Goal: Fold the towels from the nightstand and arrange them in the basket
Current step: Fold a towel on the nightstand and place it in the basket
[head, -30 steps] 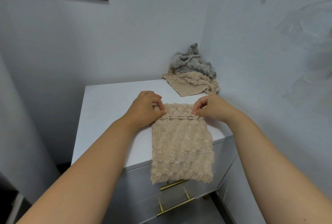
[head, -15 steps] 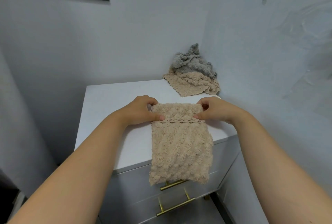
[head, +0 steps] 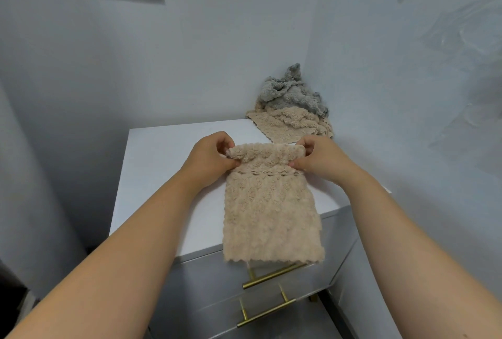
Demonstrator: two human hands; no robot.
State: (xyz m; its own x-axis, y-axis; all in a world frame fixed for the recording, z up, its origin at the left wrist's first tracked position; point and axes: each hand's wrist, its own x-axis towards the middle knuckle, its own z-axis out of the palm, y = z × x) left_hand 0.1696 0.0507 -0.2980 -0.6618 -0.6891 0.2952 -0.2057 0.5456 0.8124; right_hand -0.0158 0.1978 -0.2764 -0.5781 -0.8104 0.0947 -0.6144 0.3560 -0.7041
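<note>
L hand (head: 209, 160) & R hand (head: 319, 160) pinch beige towel (head: 271, 211) at its top fold; keep ends level, edges aligned, tension even.

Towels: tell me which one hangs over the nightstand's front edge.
The beige towel pinched by the left hand and right hand; the other beige towel and the grey towel lie heaped in the back corner.
</note>
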